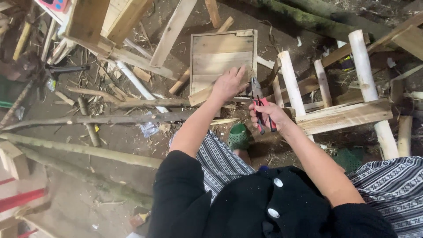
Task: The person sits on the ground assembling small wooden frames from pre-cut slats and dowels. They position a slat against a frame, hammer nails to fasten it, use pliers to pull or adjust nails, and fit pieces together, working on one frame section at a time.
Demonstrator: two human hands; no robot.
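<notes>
My left hand (228, 83) lies flat, palm down, on the lower right corner of a square wooden panel (220, 55) made of planks, which rests on the dirt floor. My right hand (269, 115) grips red-handled pliers (260, 105). The pliers' dark jaws point up at the panel's lower right edge, just beside my left hand's fingers. What the jaws bite on is too small to tell. A thin slat (202, 94) lies under my left wrist.
To the right lies a frame of pale round poles and planks (339, 110). Long branches (88, 119) and loose boards (172, 31) litter the ground at left and top. A green shoe (239, 135) shows by my striped trouser leg. Red wood pieces (20, 198) sit bottom left.
</notes>
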